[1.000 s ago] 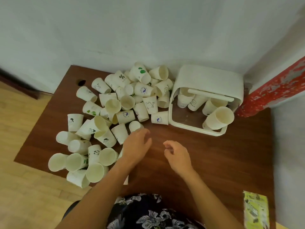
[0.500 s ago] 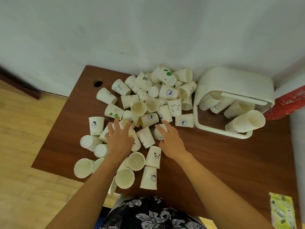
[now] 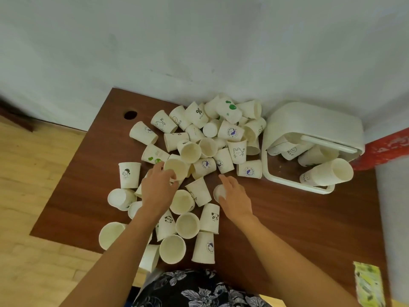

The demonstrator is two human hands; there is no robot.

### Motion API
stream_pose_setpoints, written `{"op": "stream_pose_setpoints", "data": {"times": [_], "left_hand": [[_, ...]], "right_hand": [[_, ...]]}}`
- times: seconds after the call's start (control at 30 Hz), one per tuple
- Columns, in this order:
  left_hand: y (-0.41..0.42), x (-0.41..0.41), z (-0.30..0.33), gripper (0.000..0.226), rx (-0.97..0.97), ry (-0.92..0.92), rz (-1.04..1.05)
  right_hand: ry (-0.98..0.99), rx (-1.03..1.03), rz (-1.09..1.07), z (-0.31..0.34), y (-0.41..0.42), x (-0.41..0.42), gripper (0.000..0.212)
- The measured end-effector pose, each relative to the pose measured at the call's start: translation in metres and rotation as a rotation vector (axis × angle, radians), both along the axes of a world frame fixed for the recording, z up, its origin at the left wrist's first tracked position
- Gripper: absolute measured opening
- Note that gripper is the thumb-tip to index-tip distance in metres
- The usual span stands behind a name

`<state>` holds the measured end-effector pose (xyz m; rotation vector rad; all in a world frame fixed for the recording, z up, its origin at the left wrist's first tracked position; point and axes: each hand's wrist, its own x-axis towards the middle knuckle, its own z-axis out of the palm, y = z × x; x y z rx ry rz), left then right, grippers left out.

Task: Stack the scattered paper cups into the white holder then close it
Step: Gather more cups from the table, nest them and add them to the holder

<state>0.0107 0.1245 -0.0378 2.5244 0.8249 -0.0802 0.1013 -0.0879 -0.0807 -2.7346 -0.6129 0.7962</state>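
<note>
Sorting has barely begun: dozens of cups (image 3: 194,151) lie scattered on the table (image 3: 287,229); a few sit in the open holder (image 3: 314,125). Left hand (image 3: 158,187) grips one cup; right hand (image 3: 235,198) covers another, fingers relaxed.
</note>
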Motion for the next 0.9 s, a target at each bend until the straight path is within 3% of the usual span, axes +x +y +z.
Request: {"op": "stream_pose_setpoints", "data": {"times": [0.13, 0.27, 0.37, 0.47, 0.57, 0.63, 0.8, 0.9], "left_hand": [[-0.009, 0.004, 0.015, 0.009, -0.083, -0.169, -0.032], [-0.022, 0.011, 0.027, 0.007, -0.083, -0.295, -0.07], [-0.034, 0.018, 0.032, 0.01, -0.091, -0.325, -0.081], [-0.054, 0.031, 0.034, 0.021, -0.151, -0.29, -0.1], [-0.082, 0.048, 0.04, 0.021, -0.245, -0.301, -0.13], [-0.101, 0.061, 0.043, 0.018, -0.298, -0.318, -0.152], [-0.151, 0.087, 0.054, 0.018, -0.429, -0.317, -0.224], [-0.189, 0.096, 0.059, 0.018, -0.397, -0.308, -0.326]], "right_hand": [[0.046, -0.027, -0.023, -0.004, 0.002, 0.003, 0.045], [0.037, 0.17, -0.422, 0.006, -0.01, 0.007, 0.047], [0.166, 0.518, -0.922, 0.031, -0.029, 0.012, 0.037], [0.578, 1.098, -1.265, 0.06, -0.055, 0.014, 0.034], [0.716, 1.269, -1.165, 0.083, -0.077, 0.014, 0.041], [0.658, 1.201, -1.02, 0.092, -0.092, 0.013, 0.048], [0.508, 1.016, -0.781, 0.103, -0.14, 0.012, 0.096], [0.41, 0.904, -0.705, 0.111, -0.165, 0.016, 0.081]]}}
